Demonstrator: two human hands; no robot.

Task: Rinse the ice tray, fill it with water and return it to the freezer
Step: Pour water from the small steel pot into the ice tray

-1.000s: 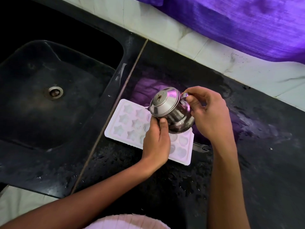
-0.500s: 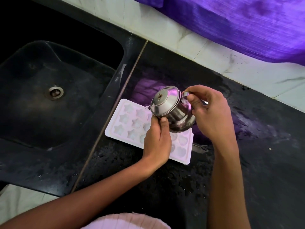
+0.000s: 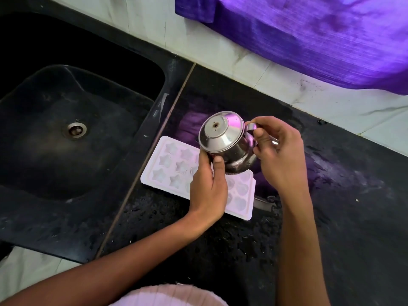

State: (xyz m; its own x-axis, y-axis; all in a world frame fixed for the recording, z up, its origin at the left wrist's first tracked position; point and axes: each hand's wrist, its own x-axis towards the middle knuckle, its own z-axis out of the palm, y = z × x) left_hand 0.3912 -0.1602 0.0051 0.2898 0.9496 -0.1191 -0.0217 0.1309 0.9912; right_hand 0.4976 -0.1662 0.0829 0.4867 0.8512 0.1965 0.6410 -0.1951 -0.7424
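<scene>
A white ice tray [image 3: 174, 166] with star and heart moulds lies flat on the wet black counter, just right of the sink. Over its middle I hold a small steel kettle [image 3: 223, 138] with a lid, tilted toward the left. My right hand [image 3: 278, 155] grips the kettle's handle. My left hand [image 3: 209, 186] cups the kettle's lower body from below and hides part of the tray. The spout is hidden, so I cannot tell whether water is running.
The black sink [image 3: 66, 133] with its round drain [image 3: 75, 129] takes up the left. A purple cloth [image 3: 309, 36] hangs over the tiled wall at the back. Water drops lie on the counter [image 3: 353, 217] around the tray.
The kettle has tipped a little further to the left over the tray, showing more of its lid. Both hands keep their hold; the tray has not moved.
</scene>
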